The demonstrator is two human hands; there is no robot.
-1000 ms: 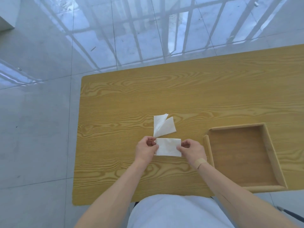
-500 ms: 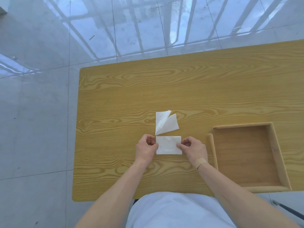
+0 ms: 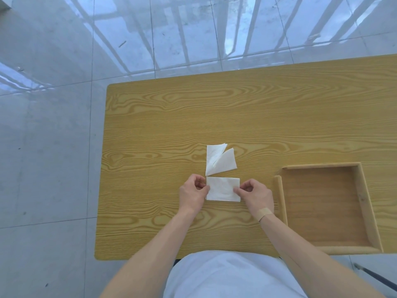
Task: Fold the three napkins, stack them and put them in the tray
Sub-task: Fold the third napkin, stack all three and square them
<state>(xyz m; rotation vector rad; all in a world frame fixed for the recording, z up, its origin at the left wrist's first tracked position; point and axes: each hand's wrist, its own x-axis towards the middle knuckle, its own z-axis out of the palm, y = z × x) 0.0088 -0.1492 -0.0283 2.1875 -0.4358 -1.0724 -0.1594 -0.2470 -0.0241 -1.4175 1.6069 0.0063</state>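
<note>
**Third napkin under our fingers, tray not yet filled**

We are at the near middle of the yellow wood-grain table [image 3: 214, 117], working on a white paper napkin folded into a flat rectangle [image 3: 222, 188]. Our left hand [image 3: 191, 193] pinches the rectangle's left edge and our right hand [image 3: 255, 195] pinches its right edge; on both hands the fingers are closed together on the paper, which lies flat on the table between them.

Just beyond it, on the far side, lie 2 white napkins folded into triangles [image 3: 220, 161], overlapping one another and fanned apart at their far tips, their near point almost touching the rectangle. We cannot tell whether they are fully squared up as a stack.

The shallow square wooden tray [image 3: 365, 203] sits to the right, near the table's right edge and a short way from our right hand. Nothing lies in it.

Our reading of progress: 2 of the 3 napkins look folded, and the 3rd is partly folded. If it is meant to match the triangles, it needs at least 1 more fold. After that, the 3 pieces have to be gathered into 1 neat pile and carried right into the tray. So the folding looks close to finished, while the stacking is only loosely begun and the placing has not started.
</note>
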